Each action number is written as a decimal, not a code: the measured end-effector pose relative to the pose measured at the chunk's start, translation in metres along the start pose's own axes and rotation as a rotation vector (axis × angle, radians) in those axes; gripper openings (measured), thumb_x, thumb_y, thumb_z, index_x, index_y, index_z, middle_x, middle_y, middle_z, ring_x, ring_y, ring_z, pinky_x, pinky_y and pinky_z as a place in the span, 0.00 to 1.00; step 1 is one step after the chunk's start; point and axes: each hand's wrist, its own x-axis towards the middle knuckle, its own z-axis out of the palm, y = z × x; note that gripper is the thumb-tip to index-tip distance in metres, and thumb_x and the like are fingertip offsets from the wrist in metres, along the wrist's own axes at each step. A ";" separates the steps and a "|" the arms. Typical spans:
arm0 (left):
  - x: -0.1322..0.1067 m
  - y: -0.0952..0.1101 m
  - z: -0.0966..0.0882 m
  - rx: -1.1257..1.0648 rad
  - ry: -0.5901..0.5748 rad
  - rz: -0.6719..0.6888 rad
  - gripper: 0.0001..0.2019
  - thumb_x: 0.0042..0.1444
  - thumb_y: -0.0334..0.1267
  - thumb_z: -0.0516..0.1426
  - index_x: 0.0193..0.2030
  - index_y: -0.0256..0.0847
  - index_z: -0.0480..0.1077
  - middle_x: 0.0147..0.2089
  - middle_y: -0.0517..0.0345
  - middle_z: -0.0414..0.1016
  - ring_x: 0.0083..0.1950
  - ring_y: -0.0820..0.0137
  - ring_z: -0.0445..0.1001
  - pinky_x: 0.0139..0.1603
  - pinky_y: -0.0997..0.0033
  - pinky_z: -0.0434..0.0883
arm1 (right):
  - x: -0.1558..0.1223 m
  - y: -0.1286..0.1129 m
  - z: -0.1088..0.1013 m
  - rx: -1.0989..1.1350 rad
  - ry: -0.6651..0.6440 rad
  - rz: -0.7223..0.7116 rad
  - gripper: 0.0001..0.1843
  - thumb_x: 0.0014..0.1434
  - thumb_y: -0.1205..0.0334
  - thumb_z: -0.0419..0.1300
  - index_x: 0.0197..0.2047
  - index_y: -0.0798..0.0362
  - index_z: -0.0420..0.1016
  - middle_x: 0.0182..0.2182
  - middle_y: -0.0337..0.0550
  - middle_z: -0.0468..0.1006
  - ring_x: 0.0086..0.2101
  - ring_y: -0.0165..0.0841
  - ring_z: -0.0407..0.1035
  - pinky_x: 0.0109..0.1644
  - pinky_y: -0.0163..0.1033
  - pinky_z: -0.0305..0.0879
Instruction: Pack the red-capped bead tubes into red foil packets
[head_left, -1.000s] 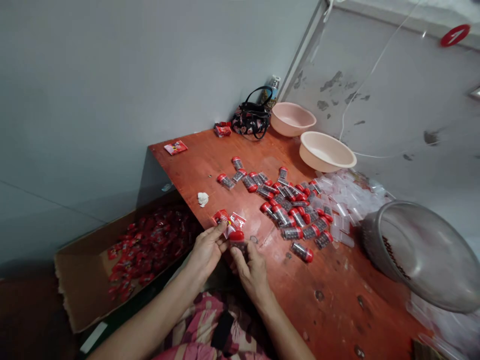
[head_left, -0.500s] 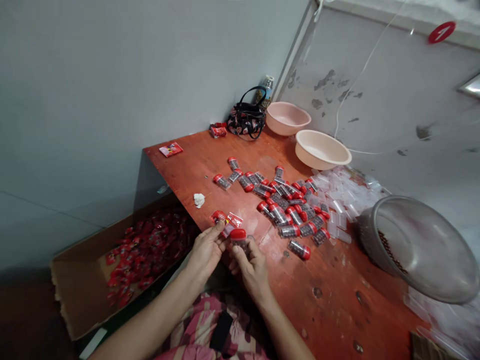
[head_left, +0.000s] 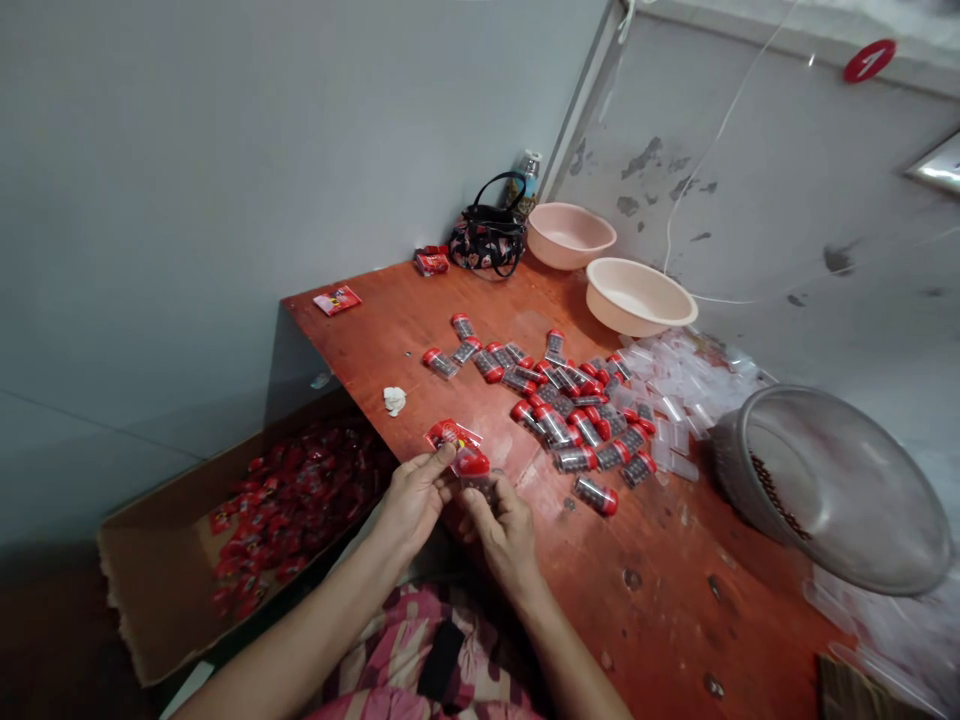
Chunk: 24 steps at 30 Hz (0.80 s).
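Note:
Close to the table's near edge, my left hand (head_left: 415, 497) pinches a small red printed plastic bag (head_left: 448, 434) between thumb and fingers. Wrapped round a small clear bottle with a red cap (head_left: 472, 462) is my right hand (head_left: 504, 527). The capped end points toward the bag and overlaps its mouth; I cannot tell how far inside it is. Most of the bottle's body is hidden by my fingers. Further along the table lies a heap of similar red-capped bottles (head_left: 556, 423) with dark beads in them.
A large metal basin (head_left: 847, 490) holds some dark beads at the right, beside a pile of clear empty tubes (head_left: 667, 370). Two plastic basins (head_left: 641, 297) and a handbag (head_left: 487, 240) stand at the back. A cardboard box (head_left: 150, 560) of red packets sits below left.
The bottle's red cap has moved left and up against the bag's mouth, now overlapping it. My view has shifted slightly.

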 end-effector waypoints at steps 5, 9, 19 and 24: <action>0.000 0.000 0.002 0.075 -0.058 0.016 0.08 0.44 0.36 0.61 0.26 0.31 0.71 0.24 0.54 0.75 0.25 0.72 0.72 0.28 0.73 0.68 | 0.001 0.005 0.000 0.011 -0.023 0.010 0.09 0.57 0.56 0.53 0.37 0.53 0.65 0.18 0.33 0.69 0.17 0.26 0.65 0.21 0.29 0.61; 0.001 0.002 0.002 0.151 -0.134 0.007 0.09 0.45 0.38 0.60 0.25 0.32 0.70 0.22 0.56 0.73 0.21 0.72 0.70 0.23 0.73 0.66 | 0.003 0.007 0.001 0.101 -0.093 0.049 0.10 0.57 0.55 0.52 0.36 0.53 0.65 0.17 0.33 0.69 0.15 0.26 0.64 0.18 0.29 0.60; 0.002 -0.006 -0.004 0.293 -0.154 -0.025 0.08 0.42 0.36 0.62 0.28 0.33 0.72 0.24 0.57 0.74 0.24 0.72 0.71 0.28 0.73 0.67 | 0.003 0.004 -0.001 0.102 0.010 0.032 0.10 0.53 0.54 0.56 0.34 0.52 0.68 0.19 0.35 0.71 0.18 0.26 0.65 0.21 0.30 0.61; 0.002 -0.002 -0.008 0.410 -0.303 -0.099 0.11 0.48 0.40 0.57 0.24 0.32 0.70 0.17 0.57 0.70 0.15 0.75 0.64 0.17 0.75 0.60 | 0.006 0.007 0.001 0.497 -0.159 0.191 0.14 0.55 0.51 0.54 0.29 0.54 0.64 0.17 0.35 0.70 0.11 0.22 0.58 0.12 0.26 0.51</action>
